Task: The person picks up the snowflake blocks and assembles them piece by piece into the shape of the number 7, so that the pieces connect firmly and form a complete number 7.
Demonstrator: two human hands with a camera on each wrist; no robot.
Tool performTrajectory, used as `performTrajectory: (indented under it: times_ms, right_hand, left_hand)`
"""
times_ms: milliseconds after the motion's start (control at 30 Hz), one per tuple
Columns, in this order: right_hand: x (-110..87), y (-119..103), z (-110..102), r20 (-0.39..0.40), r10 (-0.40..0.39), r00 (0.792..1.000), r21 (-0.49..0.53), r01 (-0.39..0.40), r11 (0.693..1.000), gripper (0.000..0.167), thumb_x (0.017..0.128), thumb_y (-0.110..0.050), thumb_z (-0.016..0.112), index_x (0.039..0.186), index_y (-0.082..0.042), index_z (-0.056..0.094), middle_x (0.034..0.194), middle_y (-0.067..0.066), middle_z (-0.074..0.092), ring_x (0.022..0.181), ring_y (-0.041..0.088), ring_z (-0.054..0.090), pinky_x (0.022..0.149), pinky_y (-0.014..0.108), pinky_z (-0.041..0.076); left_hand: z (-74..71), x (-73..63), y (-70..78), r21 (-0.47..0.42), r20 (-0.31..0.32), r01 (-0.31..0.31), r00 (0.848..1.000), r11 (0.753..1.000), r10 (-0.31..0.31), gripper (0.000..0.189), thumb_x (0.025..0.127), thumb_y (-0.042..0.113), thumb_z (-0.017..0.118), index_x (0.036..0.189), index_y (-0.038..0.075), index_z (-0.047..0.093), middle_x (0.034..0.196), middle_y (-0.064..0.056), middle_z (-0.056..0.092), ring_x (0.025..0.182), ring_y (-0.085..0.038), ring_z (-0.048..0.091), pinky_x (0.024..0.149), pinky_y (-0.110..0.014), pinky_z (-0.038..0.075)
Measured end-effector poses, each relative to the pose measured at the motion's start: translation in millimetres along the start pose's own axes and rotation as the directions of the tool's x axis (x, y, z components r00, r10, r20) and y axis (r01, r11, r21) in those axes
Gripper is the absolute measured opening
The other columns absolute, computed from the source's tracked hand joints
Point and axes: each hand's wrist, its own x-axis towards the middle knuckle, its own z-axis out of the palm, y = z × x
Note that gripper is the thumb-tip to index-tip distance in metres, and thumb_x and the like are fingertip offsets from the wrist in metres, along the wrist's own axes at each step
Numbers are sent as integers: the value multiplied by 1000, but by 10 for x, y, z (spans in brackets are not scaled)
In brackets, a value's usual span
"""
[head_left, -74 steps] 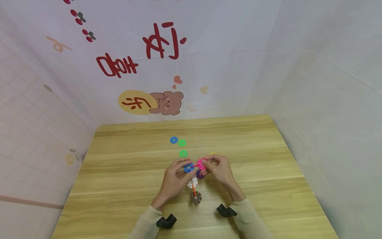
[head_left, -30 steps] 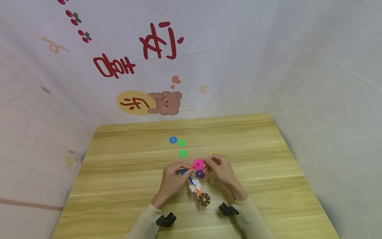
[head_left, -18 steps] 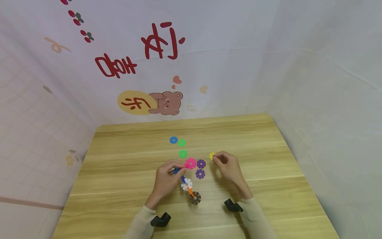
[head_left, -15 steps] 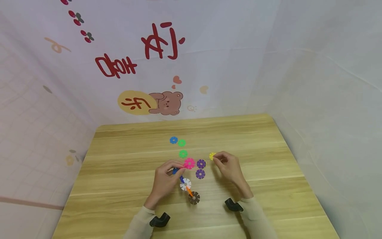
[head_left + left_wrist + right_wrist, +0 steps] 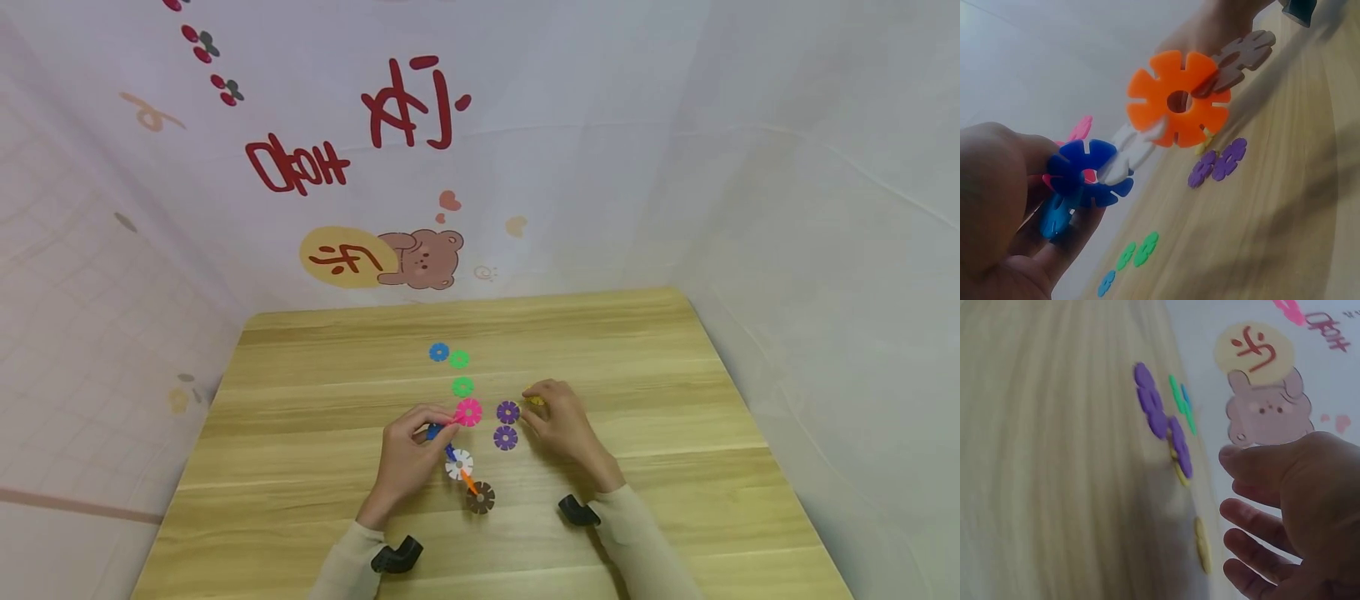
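Note:
My left hand (image 5: 411, 450) pinches a linked chain of slotted plastic flower discs. In the left wrist view, the chain shows a light blue disc (image 5: 1055, 215) at the fingers, then a dark blue disc (image 5: 1072, 164), a white disc (image 5: 1124, 159), an orange disc (image 5: 1154, 94) and a brown disc (image 5: 1249, 51). A pink disc (image 5: 468, 412) sits at the fingertips. My right hand (image 5: 564, 429) hovers near a yellow disc (image 5: 1202, 545), its fingers apart and holding nothing. Two purple discs (image 5: 506, 438) lie just left of it, one partly over another yellow disc (image 5: 1181, 475).
Beyond the hands, two green discs (image 5: 462, 387) and a blue disc (image 5: 439, 352) lie on the wooden table (image 5: 315, 383). White printed cloth (image 5: 570, 167) hangs behind and beside the table.
My right hand has let go of the pink disc and moved right to the yellow disc, then slightly back left. My left hand has carried the chain left, away from the purple discs.

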Motion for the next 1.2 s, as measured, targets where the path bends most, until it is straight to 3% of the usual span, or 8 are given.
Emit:
performTrajectory:
  times_ms: [200,333,600,767,1000,1200]
  right_hand:
    - [48,-122,100,129,67,989,-19,-65,998,38,91,-16,93,121,3,81,120,19,78,116,39,68,107,59,56]
    - [73,-153,138,193,95,977,-94,-78,992,40,95,-21,92,127,1,80,120,15,75,116,35,66,107,53,55]
    - [118,-157,171,218,81,973,-135,-52,989,32,96,-19,91,122,-3,81,116,12,73,107,30,62,98,48,53]
    - [139,-166,168,221,94,971,-121,-68,990,24,95,-17,92,112,-4,81,113,10,74,106,28,64,100,48,55]
    - [162,-170,171,231,88,969,-117,-62,991,30,96,-13,89,120,0,79,112,11,73,104,28,63,105,53,54]
    - [172,-173,159,257,127,958,-108,-102,989,27,96,-16,90,118,-4,78,113,9,72,106,28,62,109,53,53]
  left_hand:
    - [-23,-12,-8,-19,3,1,1000,1000,-1,9,99,5,87,101,14,84,116,-9,85,112,-20,84,89,-31,71]
    - [-17,-9,-10,-28,1,-6,1000,1000,6,10,99,3,87,101,13,85,115,-10,85,110,-24,84,88,-32,72]
    - [-13,-7,-7,-32,10,0,1000,999,0,9,98,2,87,101,11,85,114,-9,85,109,-27,84,86,-31,72]
    - [-11,-5,9,-26,16,5,1000,1000,-5,9,97,-3,86,101,6,84,114,-11,85,109,-27,84,85,-31,72]
    - [-4,4,28,-33,24,21,999,999,-20,6,99,2,86,101,7,84,116,-11,84,111,-30,83,88,-27,71]
    - [8,14,36,-17,24,14,1000,1000,-14,7,99,2,87,101,8,84,115,-10,85,110,-30,83,87,-30,72]
